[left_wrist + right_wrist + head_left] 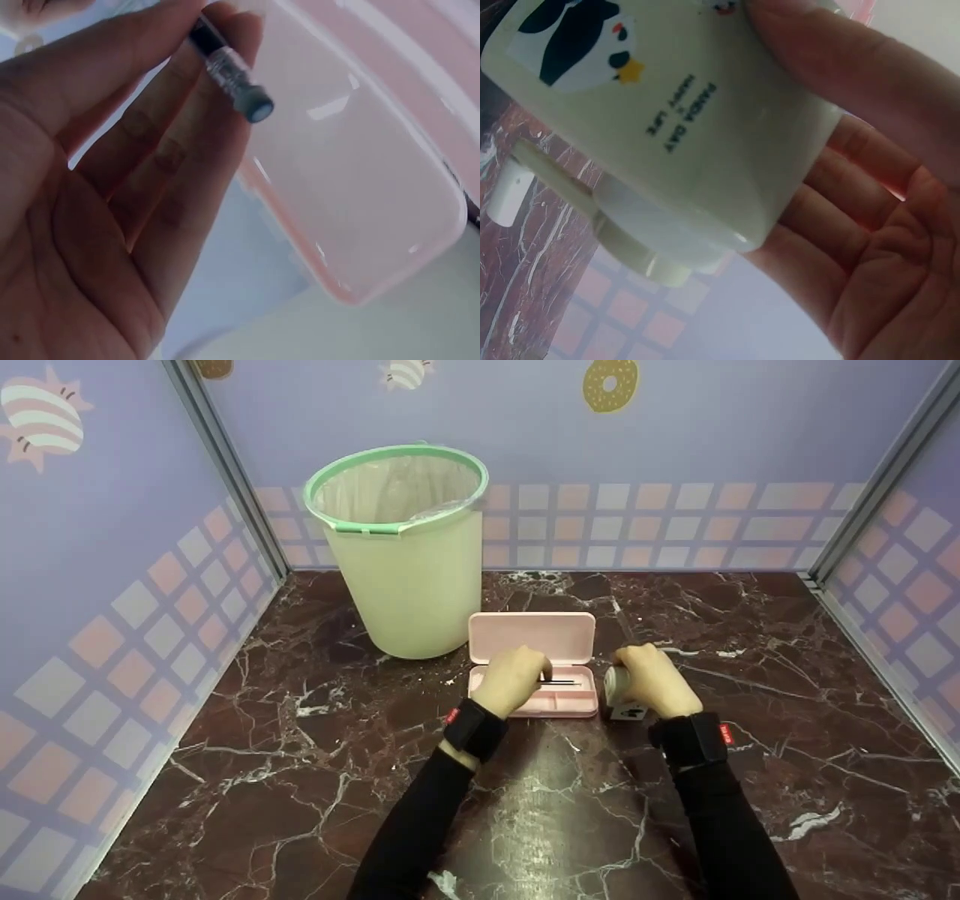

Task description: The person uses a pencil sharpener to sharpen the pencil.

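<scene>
My left hand [513, 679] is over the pink pencil case [532, 634], pinching a dark pencil [559, 682] between thumb and fingers. Close up in the left wrist view, the pencil [229, 69] has a shiny crimped band and a blue-green end. The case's lid stands raised, and divided compartments show in its base. To the right of the case, my right hand [654, 679] grips a white crank pencil sharpener [618, 684]. Panda pictures and lettering cover the side of this sharpener [720, 150], and its crank handle [510, 191] juts out in the right wrist view.
A tall pale-green bin [412, 585] with a green rim and a clear liner stands behind the pencil case, to the left. Purple patterned panels [675, 435] border the dark red marbled table [262, 780] at the back and both sides.
</scene>
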A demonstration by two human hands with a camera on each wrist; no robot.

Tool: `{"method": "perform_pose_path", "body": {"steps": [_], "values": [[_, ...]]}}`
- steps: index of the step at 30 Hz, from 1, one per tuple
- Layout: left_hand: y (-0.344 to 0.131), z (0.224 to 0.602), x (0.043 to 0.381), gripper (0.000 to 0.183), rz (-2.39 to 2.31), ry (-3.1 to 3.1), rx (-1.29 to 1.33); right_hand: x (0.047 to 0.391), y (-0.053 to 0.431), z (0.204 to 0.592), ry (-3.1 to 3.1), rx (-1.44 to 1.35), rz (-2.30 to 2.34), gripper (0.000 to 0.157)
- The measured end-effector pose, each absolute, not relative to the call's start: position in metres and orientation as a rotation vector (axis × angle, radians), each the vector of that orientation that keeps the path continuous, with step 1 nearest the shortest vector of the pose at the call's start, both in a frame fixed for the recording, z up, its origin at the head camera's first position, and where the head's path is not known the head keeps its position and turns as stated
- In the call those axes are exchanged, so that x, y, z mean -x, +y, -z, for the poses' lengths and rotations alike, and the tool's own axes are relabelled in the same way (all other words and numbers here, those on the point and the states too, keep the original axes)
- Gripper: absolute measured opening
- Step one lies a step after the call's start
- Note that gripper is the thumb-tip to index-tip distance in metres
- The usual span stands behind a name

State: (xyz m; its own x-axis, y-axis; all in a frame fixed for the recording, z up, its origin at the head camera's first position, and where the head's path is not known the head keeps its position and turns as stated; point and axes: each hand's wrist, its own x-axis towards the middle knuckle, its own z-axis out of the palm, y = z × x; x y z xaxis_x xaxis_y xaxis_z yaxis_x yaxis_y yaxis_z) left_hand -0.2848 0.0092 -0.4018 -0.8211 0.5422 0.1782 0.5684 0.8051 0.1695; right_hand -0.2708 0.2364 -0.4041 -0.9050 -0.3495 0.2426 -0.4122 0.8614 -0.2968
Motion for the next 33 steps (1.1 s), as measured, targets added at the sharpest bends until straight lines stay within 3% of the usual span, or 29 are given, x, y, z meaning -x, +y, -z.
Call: {"method": "perform_pose_path", "body": {"steps": [33], "values": [[0.06, 0.418, 0.287, 0.014, 0.17, -2.686, 0.87, 0.272, 0.233, 0.407, -2.818, -0.564, -0.562, 0.013]]}}
